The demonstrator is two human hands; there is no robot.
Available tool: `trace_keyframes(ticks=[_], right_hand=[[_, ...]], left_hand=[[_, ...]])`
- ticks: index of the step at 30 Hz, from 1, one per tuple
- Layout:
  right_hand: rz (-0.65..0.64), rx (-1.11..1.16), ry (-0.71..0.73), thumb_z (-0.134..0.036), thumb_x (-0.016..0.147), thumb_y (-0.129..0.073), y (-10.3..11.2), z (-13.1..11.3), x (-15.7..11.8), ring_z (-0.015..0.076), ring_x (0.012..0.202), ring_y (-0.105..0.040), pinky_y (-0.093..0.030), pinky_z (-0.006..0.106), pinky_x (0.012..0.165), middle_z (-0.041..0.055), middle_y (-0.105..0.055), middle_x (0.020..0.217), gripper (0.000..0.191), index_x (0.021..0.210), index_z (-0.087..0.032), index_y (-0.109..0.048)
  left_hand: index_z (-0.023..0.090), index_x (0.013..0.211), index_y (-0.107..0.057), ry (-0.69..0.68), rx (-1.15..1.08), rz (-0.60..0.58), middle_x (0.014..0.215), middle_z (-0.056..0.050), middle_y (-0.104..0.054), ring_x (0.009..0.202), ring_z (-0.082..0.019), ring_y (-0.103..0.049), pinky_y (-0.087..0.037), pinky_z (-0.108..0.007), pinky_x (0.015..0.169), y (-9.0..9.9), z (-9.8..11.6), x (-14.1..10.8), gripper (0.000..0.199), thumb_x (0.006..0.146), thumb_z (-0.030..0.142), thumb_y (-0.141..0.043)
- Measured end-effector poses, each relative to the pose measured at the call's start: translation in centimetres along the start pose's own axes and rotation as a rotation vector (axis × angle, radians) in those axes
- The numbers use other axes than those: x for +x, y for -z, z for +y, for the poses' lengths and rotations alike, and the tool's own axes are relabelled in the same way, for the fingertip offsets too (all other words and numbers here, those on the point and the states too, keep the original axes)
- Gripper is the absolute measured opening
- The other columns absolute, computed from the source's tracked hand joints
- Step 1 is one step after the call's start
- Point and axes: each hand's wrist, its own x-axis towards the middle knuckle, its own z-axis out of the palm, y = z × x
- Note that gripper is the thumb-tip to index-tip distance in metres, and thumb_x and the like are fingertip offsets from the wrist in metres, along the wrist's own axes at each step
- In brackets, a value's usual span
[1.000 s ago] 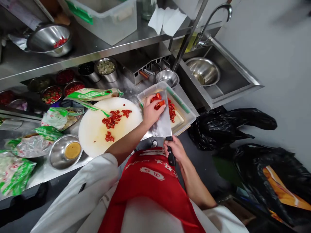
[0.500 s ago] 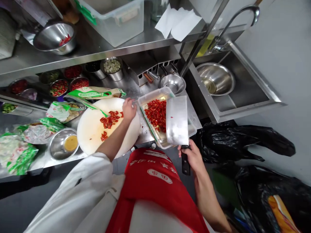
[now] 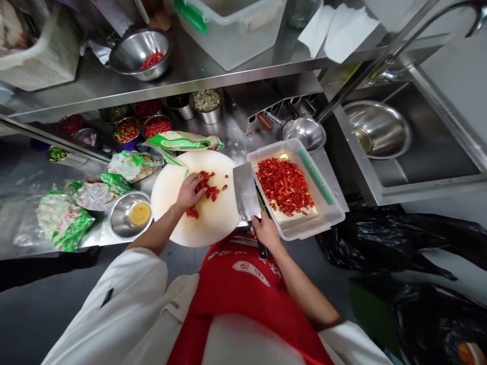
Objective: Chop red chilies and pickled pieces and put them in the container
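Observation:
My right hand (image 3: 266,232) is wrapped round the black handle of a wide cleaver (image 3: 246,190). Its blade lies between the round white cutting board (image 3: 205,228) and a clear plastic tub (image 3: 327,215), over the board's right edge. Chopped red peppers (image 3: 279,185) fill much of the tub. On the board my left hand (image 3: 190,191) rests with its fingers spread at the left side of a smaller pile of red pepper pieces (image 3: 210,188). A few loose bits lie to the right of that pile.
Behind the board lies a green and white bag (image 3: 182,141). Left of it stands a steel bowl (image 3: 120,226) with a yellow disc inside. A steel shelf (image 3: 198,81) crosses above. A small bowl (image 3: 304,133) sits behind the tub, with a sink (image 3: 437,132) at the right.
The cleaver has moved left from over the tub to the board's edge. My left hand has shifted from the board's far right side to the pepper pile. The view has shifted left.

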Motion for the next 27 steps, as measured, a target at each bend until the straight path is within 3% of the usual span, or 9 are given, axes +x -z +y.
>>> trace_keyframes(ticks=[4,8,13,18,22,27], right_hand=[[-0.036,0.129,-0.030,-0.041,0.089,-0.053,-1.2,-0.9,3.5,0.0134,0.040,-0.056,-0.041,0.023,0.038,-0.0065,-0.058,0.056,0.022,0.084,-0.025,-0.038],[-0.105,0.130,-0.069,-0.036,0.084,-0.061,-2.9,-2.1,5.1,0.0130,0.037,-0.054,-0.039,0.022,0.034,-0.0068,-0.057,0.052,0.027,0.081,-0.025,-0.037],[-0.159,0.065,-0.113,-0.031,0.083,-0.065,-7.8,-3.6,3.2,0.0116,0.035,-0.053,-0.038,0.020,0.034,-0.0076,-0.055,0.047,0.025,0.079,-0.024,-0.041],[-0.202,0.196,-0.137,-0.030,0.081,-0.066,-12.4,-4.1,1.4,0.0107,0.036,-0.051,-0.039,0.020,0.034,-0.0088,-0.053,0.048,0.021,0.082,-0.023,-0.046],[-0.336,0.447,-0.148,-0.038,0.078,-0.067,-12.5,-3.2,1.0,0.0108,0.036,-0.050,-0.041,0.021,0.035,-0.0102,-0.053,0.050,0.025,0.084,-0.024,-0.047],[-0.390,0.602,-0.084,-0.044,0.075,-0.068,-9.2,-2.5,0.4,0.0114,0.035,-0.047,-0.040,0.023,0.034,-0.0103,-0.053,0.049,0.030,0.083,-0.024,-0.047]], left_hand=[[0.012,0.141,-0.046,0.055,-0.024,-0.034,0.150,-0.019,-0.040,0.142,-0.033,-0.034,-0.028,-0.050,0.118,-0.6,-2.3,1.8,0.078,0.084,0.064,-0.056],[0.015,0.139,-0.050,-0.001,-0.087,-0.081,0.150,-0.016,-0.042,0.142,-0.032,-0.034,-0.025,-0.049,0.120,-1.7,-0.9,2.6,0.077,0.080,0.064,-0.062],[0.020,0.136,-0.054,0.061,-0.221,0.052,0.152,-0.012,-0.038,0.141,-0.030,-0.037,-0.032,-0.043,0.118,-3.2,2.3,1.4,0.068,0.081,0.059,-0.065],[0.018,0.117,-0.065,0.223,-0.331,0.230,0.140,-0.012,-0.049,0.131,-0.026,-0.047,-0.038,-0.041,0.115,-4.1,3.8,0.5,0.040,0.088,0.045,-0.061],[0.018,0.103,-0.069,0.333,-0.270,0.244,0.130,-0.011,-0.056,0.124,-0.027,-0.053,-0.041,-0.043,0.112,-3.0,5.1,0.6,0.025,0.087,0.036,-0.062],[0.017,0.095,-0.071,0.268,-0.165,0.220,0.126,-0.013,-0.058,0.121,-0.028,-0.054,-0.042,-0.042,0.110,-0.9,9.4,2.0,0.019,0.083,0.031,-0.064]])
